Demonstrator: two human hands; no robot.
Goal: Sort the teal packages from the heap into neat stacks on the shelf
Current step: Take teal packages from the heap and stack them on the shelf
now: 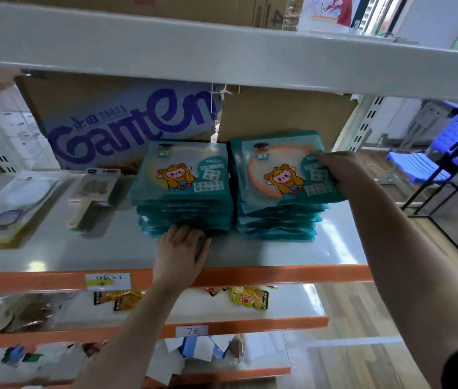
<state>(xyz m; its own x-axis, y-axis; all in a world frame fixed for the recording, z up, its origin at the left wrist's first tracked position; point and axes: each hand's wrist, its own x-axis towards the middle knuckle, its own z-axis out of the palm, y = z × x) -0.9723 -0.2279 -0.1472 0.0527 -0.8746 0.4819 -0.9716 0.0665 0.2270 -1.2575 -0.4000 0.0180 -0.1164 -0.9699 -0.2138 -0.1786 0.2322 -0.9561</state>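
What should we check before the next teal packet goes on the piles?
1. Right hand has a firm hold on the top package: ok, it grips the right edge.
2. Top package lines up with the right stack: not ok, it sits skewed and sticks out to the right.
3. Left hand steadies the left stack: ok, its fingers touch the stack's front.
4. Left stack is even: ok, roughly.
5. Both stacks stand fully on the shelf: ok.
6. More packages waiting to be sorted: cannot tell, none show outside the stacks.
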